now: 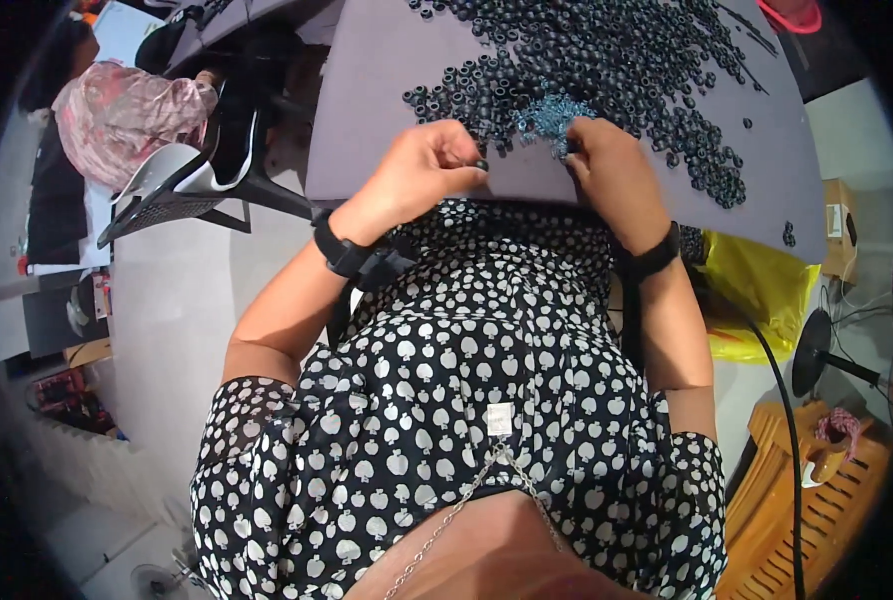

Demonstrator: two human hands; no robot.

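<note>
Bending both elbows, you hold your hands near the table's (372,90) near edge. Your left hand (412,175) points right, thumb and fingertips nearly together, pinching a small black piece (482,164). Your right hand (619,180) angles left, fingers curled beside the blue pieces (552,115); I cannot tell whether it grips anything. Black ring-shaped pieces (607,45) spread loosely across the table's far side.

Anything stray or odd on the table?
Mildly: a couple of black rings lie near the table's right edge, apart from the main pile, so they look like strays. No damage visible.
</note>
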